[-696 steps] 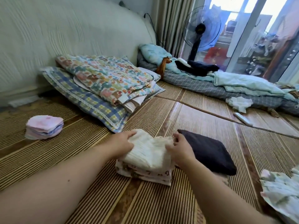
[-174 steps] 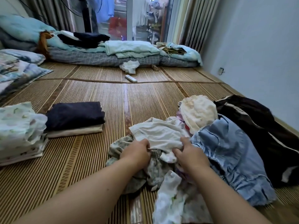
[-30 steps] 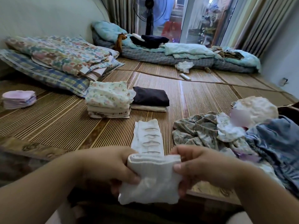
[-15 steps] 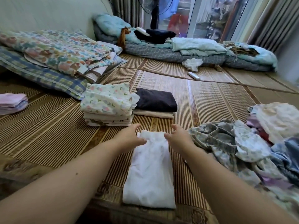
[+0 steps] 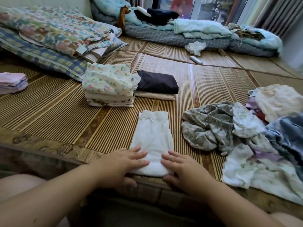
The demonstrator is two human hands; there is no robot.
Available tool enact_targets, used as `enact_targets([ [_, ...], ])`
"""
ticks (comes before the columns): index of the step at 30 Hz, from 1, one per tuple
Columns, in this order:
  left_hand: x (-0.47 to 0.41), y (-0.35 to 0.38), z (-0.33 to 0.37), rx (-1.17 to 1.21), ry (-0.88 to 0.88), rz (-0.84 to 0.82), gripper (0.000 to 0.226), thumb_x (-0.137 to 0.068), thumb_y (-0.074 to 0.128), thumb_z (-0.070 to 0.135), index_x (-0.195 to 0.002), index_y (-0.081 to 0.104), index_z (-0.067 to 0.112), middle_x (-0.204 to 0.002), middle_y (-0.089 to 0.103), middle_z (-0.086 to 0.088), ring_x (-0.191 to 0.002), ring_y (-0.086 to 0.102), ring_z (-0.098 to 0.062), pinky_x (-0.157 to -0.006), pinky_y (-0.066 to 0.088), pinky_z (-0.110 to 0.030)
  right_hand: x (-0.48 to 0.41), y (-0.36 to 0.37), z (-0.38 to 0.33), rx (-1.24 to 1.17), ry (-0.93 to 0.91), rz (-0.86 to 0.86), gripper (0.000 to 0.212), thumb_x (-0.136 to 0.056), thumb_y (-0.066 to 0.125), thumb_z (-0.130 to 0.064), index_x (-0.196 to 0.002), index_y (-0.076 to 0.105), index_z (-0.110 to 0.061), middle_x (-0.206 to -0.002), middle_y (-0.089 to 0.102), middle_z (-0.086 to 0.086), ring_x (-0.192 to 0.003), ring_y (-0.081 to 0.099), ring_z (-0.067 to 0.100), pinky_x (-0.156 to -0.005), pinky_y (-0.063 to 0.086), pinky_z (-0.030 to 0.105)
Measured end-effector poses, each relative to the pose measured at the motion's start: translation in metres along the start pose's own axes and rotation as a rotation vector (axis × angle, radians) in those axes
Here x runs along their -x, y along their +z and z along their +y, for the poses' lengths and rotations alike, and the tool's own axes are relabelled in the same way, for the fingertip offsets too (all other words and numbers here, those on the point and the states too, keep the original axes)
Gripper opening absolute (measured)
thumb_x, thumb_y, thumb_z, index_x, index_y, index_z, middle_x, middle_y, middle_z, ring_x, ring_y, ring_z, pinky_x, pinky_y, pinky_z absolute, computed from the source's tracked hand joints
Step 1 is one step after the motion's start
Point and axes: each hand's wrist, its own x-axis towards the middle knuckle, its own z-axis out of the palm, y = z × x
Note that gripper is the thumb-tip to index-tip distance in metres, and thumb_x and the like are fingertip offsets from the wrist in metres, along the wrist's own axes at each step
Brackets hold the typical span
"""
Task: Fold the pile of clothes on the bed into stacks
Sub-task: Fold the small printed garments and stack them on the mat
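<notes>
A white garment (image 5: 153, 133), folded into a long narrow strip, lies flat on the woven mat (image 5: 57, 112) in front of me. My left hand (image 5: 121, 166) and my right hand (image 5: 185, 171) hold its near end, fingers flat on top and thumbs tucked at the near edge. Beyond it stand a stack of folded floral clothes (image 5: 109, 84) and a lower stack topped by a dark folded piece (image 5: 157, 81). The unfolded pile of clothes (image 5: 246, 133) sprawls to the right.
A small pink folded stack (image 5: 12, 82) sits at the far left. Folded quilts (image 5: 54, 33) lie at the back left, and rumpled bedding (image 5: 196, 31) runs along the back. A white cloth (image 5: 195, 47) and a white remote (image 5: 196, 60) lie on the mat near it.
The white garment was held up a second ago and now lies flat on the mat. Both hands have moved from its far end back to its near end.
</notes>
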Motion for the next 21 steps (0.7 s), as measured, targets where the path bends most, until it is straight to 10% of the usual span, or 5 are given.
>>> enact_targets([
  [5, 0.01, 0.006, 0.004, 0.243, -0.085, 0.175, 0.063, -0.086, 0.066, 0.045, -0.143, 0.04, 0.042, -0.15, 0.026, 0.029, -0.137, 0.006, 0.016, -0.116, 0.012, -0.019, 0.002, 0.003, -0.02, 0.041, -0.003, 0.261, 0.029, -0.089, 0.06, -0.022, -0.116, 0.07, -0.019, -0.132, 0.062, -0.002, -0.132, 0.049, 0.017, -0.111, 0.029, 0.028],
  [11, 0.02, 0.009, 0.013, 0.154, -0.128, 0.454, 0.031, -0.084, 0.062, 0.022, -0.113, 0.069, 0.029, -0.118, 0.067, 0.014, -0.119, 0.054, 0.0, -0.098, 0.044, -0.022, 0.013, -0.019, -0.036, -0.176, 0.135, 0.251, 0.026, -0.091, 0.05, -0.029, -0.102, 0.071, -0.019, -0.097, 0.07, -0.003, -0.091, 0.064, 0.012, -0.078, 0.051, 0.031],
  [15, 0.026, -0.017, 0.026, 0.495, -0.143, 0.605, 0.012, -0.076, 0.055, 0.029, -0.08, 0.066, 0.032, -0.071, 0.064, 0.013, -0.064, 0.061, -0.009, -0.051, 0.049, -0.023, 0.019, -0.044, -0.042, -0.482, 0.224, 0.238, 0.02, -0.089, 0.051, -0.024, -0.074, 0.064, -0.03, -0.062, 0.061, -0.013, -0.054, 0.053, 0.002, -0.048, 0.041, 0.019],
  [21, -0.031, -0.073, 0.015, 0.806, -0.336, 0.813, 0.018, -0.087, 0.056, 0.028, -0.102, 0.062, 0.037, -0.087, 0.066, 0.007, -0.076, 0.062, -0.011, -0.061, 0.054, -0.026, -0.035, -0.089, -0.016, -0.727, 0.378, 0.427, 0.019, -0.097, 0.048, -0.023, -0.085, 0.063, -0.021, -0.078, 0.062, -0.002, -0.065, 0.055, 0.008, -0.059, 0.048, 0.028],
])
